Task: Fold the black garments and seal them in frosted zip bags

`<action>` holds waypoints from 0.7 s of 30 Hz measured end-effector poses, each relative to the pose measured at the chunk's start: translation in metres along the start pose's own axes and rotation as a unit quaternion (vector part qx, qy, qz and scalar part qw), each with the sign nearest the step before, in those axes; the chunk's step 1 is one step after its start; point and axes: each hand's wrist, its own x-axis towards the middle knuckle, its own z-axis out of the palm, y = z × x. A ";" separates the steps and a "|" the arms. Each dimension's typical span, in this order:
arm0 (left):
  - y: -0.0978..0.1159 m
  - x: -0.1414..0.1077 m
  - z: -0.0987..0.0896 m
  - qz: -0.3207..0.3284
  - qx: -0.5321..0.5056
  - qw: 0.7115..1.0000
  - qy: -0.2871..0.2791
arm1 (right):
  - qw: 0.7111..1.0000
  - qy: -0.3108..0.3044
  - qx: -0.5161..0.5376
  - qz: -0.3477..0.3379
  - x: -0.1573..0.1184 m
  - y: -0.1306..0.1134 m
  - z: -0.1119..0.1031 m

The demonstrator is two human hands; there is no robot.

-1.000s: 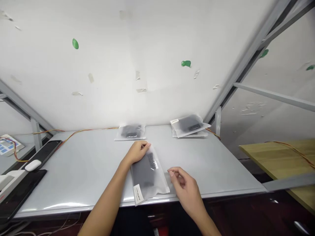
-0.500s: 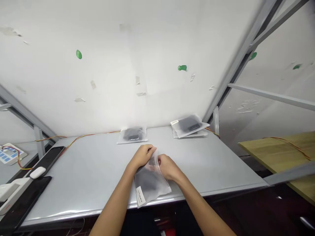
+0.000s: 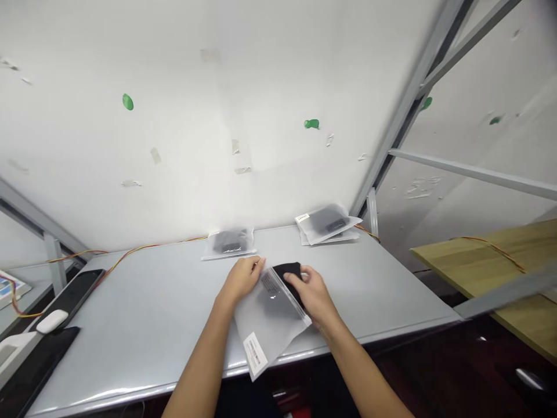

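Frosted zip-seal bag (image 3: 267, 328), 1, lying flat and slanted on the near part of the table, its white barcode label (image 3: 255, 354) at the lower end, near the table's front edge, and its zip mouth (image 3: 272, 284) at the far end.

Left hand (image 3: 241, 280): fingers together and lightly curled, pressing and pinching the far-left corner of the bag at the mouth.

Right hand (image 3: 314, 296): fingers curled and closed over the black item (image 3: 288, 273), which sits at the mouth, part of it showing dark through the film and part out past the bag's edge. The 2 hands are just apart, with the item between them.

Change from 0.5 s earlier: the 2 hands then met at the mouth, with the black item wholly inside the film. Now the item shows bare and the right hand has shifted onto it.

Farther on the grey table (image 3: 152, 313): 1 bagged dark item (image 3: 228, 242) at the far edge; 1 stack of bagged dark items (image 3: 326, 225) to its right.

At left: white computer mouse (image 3: 52, 321) on a black pad (image 3: 72, 284). Along the far edge: orange-and-yellow wires (image 3: 143, 248). At right: wooden board (image 3: 470, 249). Behind: white panel (image 3: 183, 116) with green marks and grey metal struts (image 3: 418, 87).
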 end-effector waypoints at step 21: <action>-0.026 -0.066 -0.071 -0.071 0.139 0.974 0.163 | 0.899 0.147 -0.365 -0.193 -0.038 0.050 -0.017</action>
